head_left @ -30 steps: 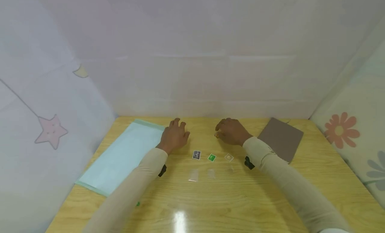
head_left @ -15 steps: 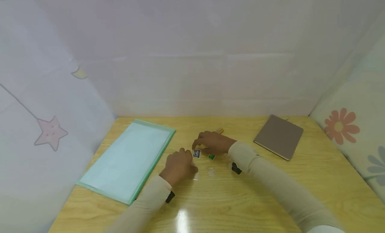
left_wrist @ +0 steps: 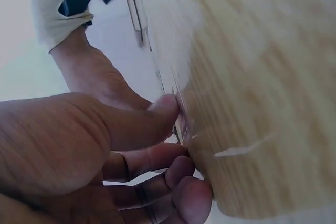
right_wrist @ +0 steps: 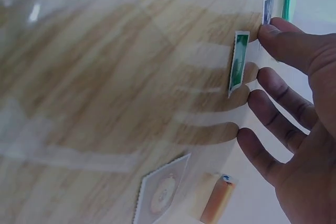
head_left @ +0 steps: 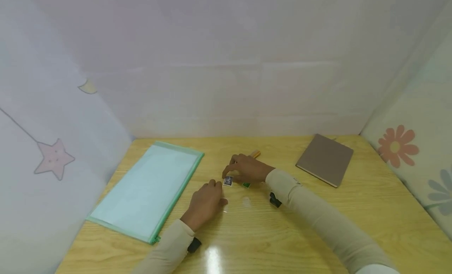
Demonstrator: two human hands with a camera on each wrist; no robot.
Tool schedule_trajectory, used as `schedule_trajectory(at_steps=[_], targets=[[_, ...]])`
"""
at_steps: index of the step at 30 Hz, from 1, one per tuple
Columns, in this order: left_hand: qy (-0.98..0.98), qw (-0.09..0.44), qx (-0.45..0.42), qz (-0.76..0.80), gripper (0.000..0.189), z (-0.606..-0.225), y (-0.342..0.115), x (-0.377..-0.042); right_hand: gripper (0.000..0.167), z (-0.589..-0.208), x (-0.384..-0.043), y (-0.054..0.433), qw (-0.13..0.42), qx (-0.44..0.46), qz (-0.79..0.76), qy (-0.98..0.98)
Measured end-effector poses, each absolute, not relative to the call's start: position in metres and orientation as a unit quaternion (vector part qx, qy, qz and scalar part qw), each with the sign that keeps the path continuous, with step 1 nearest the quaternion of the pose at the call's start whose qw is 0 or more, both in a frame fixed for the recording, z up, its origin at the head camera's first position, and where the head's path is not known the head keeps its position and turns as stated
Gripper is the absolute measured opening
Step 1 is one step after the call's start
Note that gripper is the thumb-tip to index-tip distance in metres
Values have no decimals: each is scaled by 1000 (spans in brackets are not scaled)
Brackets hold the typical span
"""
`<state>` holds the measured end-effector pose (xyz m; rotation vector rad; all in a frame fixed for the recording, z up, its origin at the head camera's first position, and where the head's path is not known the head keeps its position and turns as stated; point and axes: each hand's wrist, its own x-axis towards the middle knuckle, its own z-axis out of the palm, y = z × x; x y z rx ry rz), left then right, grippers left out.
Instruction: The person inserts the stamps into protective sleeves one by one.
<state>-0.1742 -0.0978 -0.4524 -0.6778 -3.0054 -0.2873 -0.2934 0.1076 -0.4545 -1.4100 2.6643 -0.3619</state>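
Note:
In the head view, my right hand (head_left: 248,167) reaches over a dark postage stamp (head_left: 228,181). Its thumb and forefinger pinch the stamp's edges, while the other fingertips touch the table in the right wrist view. Right beside them is a green stamp (right_wrist: 239,61); a pale stamp (right_wrist: 164,192) with a round design lies farther off. My left hand (head_left: 206,203) is low on the table, thumb and bent fingers at the edges of a small clear sleeve (left_wrist: 184,127), pinching it. Most of that sleeve is hidden by the hand in the head view.
Another clear sleeve (head_left: 246,202) lies between the hands. A pale zip pouch (head_left: 141,195) with green edging is at left, a brown notebook (head_left: 325,160) at right. Behind the right hand sits a small orange-brown object (head_left: 255,154). Printed cloth (head_left: 226,97) walls the table's back and sides.
Both hands have come in from the back of the table, the left toward the near clear sleeve, the right leftward to the dark stamp. Over the last half second they barely moved.

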Motion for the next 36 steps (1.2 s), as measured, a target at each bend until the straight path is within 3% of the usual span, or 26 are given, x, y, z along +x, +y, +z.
schedule_trajectory(at_steps=[9,19,25,30,33,36], targets=[[-966,28,-233,-112,25,-453,-100,-177,26,-452,-295,107,34,-475,-119,871],[-967,-8,-225,-119,19,-454,-100,-180,16,-454,-295,108,16,-480,-106,871],[-956,-35,-217,-196,14,-452,-103,-179,8,-461,-296,110,73,-448,-182,872],[-927,-16,-221,-303,13,-446,-110,-184,6,-462,-299,113,126,-400,-278,864],[-917,-5,-215,-337,14,-443,-112,-188,10,-461,-300,116,137,-381,-310,860],[-913,-6,-207,-353,15,-441,-114,-192,25,-460,-300,118,140,-372,-327,857]])
